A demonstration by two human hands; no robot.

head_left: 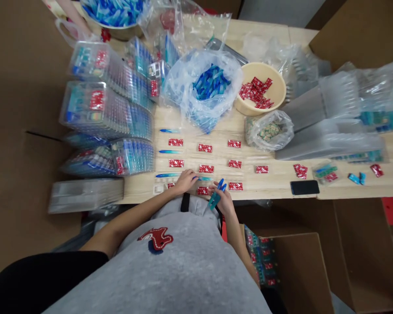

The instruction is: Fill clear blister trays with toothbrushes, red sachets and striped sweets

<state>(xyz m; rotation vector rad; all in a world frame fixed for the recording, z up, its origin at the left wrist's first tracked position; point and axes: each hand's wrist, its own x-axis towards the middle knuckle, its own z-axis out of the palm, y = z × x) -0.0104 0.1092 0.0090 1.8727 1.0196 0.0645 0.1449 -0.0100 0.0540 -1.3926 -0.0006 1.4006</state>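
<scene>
My left hand (pixel 185 181) is at the table's near edge, its fingertips closed on the dark end of a slim blue-to-teal pen-like piece (pixel 205 178) over a clear plastic tray. To its right, my right hand (pixel 223 201) is closed around several more blue-to-teal pieces (pixel 214 199), which stick out both ends of the grip. Rows of clear trays lie in front, many bearing a red patterned packet (pixel 206 168). Similar pieces (pixel 169 151) lie in the left column, and one (pixel 167 175) is just left of my left hand.
Stacked filled clear cases (pixel 108 107) stand left. Behind the trays are a plastic bag of blue pieces (pixel 211 83), a cream bowl of red packets (pixel 260 89) and a smaller bag (pixel 269 131). Empty clear cases (pixel 327 139) and a phone (pixel 304 187) are right. Another person's arm (pixel 74 15) shows top left.
</scene>
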